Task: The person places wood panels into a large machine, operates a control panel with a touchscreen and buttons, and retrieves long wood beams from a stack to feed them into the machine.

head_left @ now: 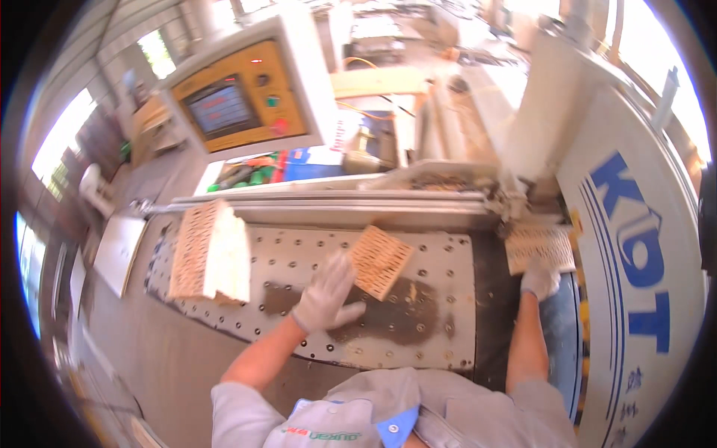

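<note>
My left hand (327,293), in a pale work glove, is open with its thumb spread, its fingertips beside the left edge of a small slotted wooden panel (382,261). That panel lies turned at an angle on the metal table dotted with small round fittings (287,246). At the right, my gloved right hand (541,279) grips the near edge of another slotted wooden panel (539,249), which sits over the dark belt (491,313) beside the machine. Its fingertips rest on the wood; the thumb is hard to make out. A stack of similar slotted panels (205,254) stands left on the table.
A white machine housing (635,224) rises on the right. Along the table's far side runs a metal fence (358,213). Beyond it are a yellow control panel with a screen (237,101) and a tray of tools (254,173). A white board (119,254) leans at the far left.
</note>
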Demonstrator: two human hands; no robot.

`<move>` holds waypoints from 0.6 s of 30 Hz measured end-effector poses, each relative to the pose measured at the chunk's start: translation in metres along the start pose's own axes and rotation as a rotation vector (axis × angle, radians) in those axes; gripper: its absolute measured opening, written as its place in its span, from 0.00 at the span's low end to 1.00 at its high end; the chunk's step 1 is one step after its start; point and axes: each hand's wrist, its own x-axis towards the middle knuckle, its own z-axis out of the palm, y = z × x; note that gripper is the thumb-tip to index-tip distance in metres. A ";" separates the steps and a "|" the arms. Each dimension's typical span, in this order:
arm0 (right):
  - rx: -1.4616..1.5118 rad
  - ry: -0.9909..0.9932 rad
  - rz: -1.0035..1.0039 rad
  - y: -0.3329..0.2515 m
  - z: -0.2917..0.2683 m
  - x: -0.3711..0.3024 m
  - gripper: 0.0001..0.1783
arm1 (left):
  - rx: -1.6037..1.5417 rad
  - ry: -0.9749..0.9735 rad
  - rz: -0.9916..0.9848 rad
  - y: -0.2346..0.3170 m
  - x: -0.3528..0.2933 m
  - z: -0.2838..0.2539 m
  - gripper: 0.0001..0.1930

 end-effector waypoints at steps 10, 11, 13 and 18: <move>0.240 0.064 -0.004 0.001 -0.006 -0.005 0.45 | 0.526 0.476 -0.397 -0.151 0.194 -0.116 0.47; 0.248 0.067 -0.007 0.002 -0.007 -0.007 0.45 | 0.531 0.381 -0.480 -0.161 0.202 -0.117 0.48; 0.307 0.130 -0.036 0.003 -0.009 -0.012 0.44 | 0.548 0.325 -0.512 -0.170 0.210 -0.112 0.49; 0.278 0.077 -0.040 -0.010 -0.012 -0.015 0.45 | 0.553 0.350 -0.521 -0.175 0.201 -0.119 0.50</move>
